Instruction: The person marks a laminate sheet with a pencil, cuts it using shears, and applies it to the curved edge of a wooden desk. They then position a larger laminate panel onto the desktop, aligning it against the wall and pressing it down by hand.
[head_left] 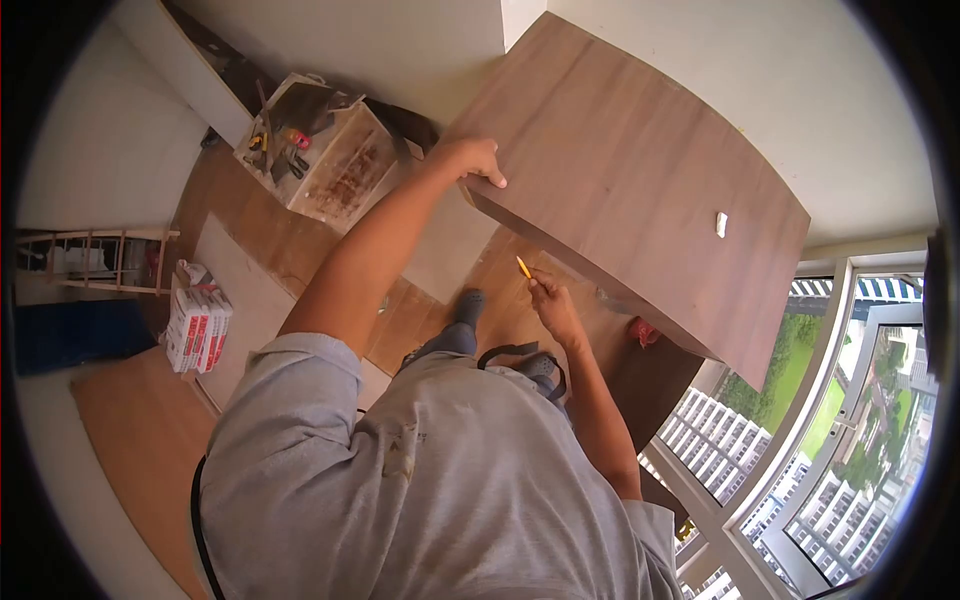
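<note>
**Pencil at the edge of a held panel**

The left hand (pixel 478 160) is closed over the near corner of a large brown wood panel (pixel 640 170), fingers curled on the face and the thumb behind. The panel stands on edge in front of the person and runs toward the window (pixel 820 440). Its far end is hidden, so what it rests on cannot be told.

The right hand (pixel 552 305) pinches a yellow pencil (pixel 523 267), with the tip raised just beside the panel's lower edge. Whether the tip touches the wood is too small to tell.

The step in hand looks like marking the panel. The hold is taken and the pencil is poised, but no line shows yet. A next move would call for the left hand to steady the board while the pencil tip meets the edge squarely.

A crate of tools (pixel 335 160) sits well apart on the floor (pixel 250 230). Further left are a stack of boxes (pixel 198 328) and a ladder (pixel 95 262).
</note>
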